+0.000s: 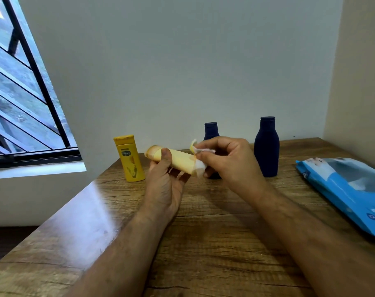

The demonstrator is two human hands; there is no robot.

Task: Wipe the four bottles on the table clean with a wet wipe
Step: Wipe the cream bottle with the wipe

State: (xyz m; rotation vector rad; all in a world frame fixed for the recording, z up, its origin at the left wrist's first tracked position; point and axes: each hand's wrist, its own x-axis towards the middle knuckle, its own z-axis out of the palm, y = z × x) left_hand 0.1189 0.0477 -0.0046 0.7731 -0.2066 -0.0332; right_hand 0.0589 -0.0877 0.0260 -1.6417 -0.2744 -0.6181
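My left hand holds a pale yellow bottle on its side above the table, cap end pointing left, thumb over its top. My right hand grips a white wet wipe wrapped round the bottle's base end. A yellow bottle stands upright at the back left. Two dark blue bottles stand at the back: the smaller one is partly hidden behind my right hand, the larger one is to its right.
A blue pack of wet wipes lies at the right edge of the wooden table. The wall runs just behind the bottles and a side wall closes the right. A barred window is at the left.
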